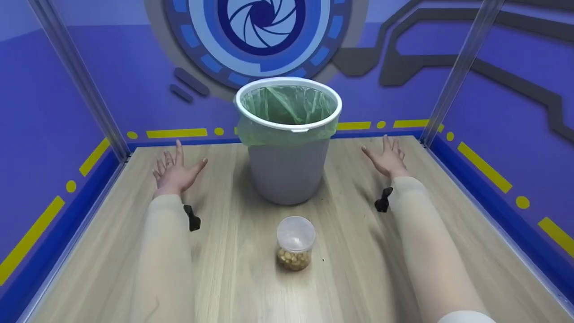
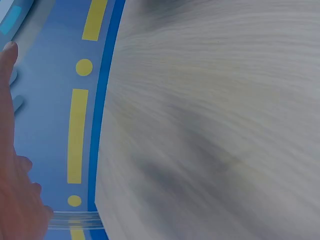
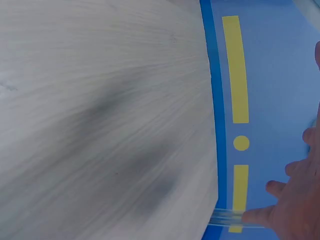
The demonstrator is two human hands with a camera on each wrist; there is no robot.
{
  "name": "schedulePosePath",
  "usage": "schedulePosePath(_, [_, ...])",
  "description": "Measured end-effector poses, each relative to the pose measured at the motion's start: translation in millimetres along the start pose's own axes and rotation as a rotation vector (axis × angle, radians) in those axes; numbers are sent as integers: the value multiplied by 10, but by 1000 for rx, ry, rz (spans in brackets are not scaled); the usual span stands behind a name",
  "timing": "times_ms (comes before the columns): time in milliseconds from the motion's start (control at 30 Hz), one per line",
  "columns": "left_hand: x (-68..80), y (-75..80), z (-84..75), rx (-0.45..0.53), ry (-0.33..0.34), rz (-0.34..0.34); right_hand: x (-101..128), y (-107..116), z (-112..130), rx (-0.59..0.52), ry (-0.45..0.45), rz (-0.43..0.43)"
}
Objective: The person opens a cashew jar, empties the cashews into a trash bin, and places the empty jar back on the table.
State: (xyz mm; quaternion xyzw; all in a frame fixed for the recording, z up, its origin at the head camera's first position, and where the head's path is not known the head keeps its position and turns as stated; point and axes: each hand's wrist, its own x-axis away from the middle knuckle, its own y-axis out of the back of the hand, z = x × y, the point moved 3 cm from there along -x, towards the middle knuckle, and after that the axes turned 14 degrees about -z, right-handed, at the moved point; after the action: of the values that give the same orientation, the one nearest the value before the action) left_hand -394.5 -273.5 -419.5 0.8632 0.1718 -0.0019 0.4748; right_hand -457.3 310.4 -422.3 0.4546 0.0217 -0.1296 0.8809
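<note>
The worktop [image 1: 233, 278] looks like pale wood laminate, matt, with fine straight grain. The bin [image 1: 287, 172] is smooth grey plastic with a glossy white rim, lined with a thin, translucent green plastic bag [image 1: 287, 107] that crinkles at the folds. The jar [image 1: 294, 244] is clear plastic with a frosted lid. The sleeves [image 1: 163, 251] look like soft, matt beige cloth.
</note>
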Motion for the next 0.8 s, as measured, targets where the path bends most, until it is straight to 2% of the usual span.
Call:
schedulePosePath(133, [8,-63,45,54,26,7,18,-50,-65,-70,-23,-11])
schedulePosePath(300, [46,-164,74,167,52,13,59,-117,-145,-204,-49,2])
schedulePosePath(533, [145,-258,66,293,24,11,167,-191,-259,-379,-125,18])
schedulePosePath(700, [227,-308,58,411,16,-5,318,-208,-231,-551,-158,28])
schedulePosePath(800, [285,-354,56,460,11,-19,476,-214,-169,-716,-195,74])
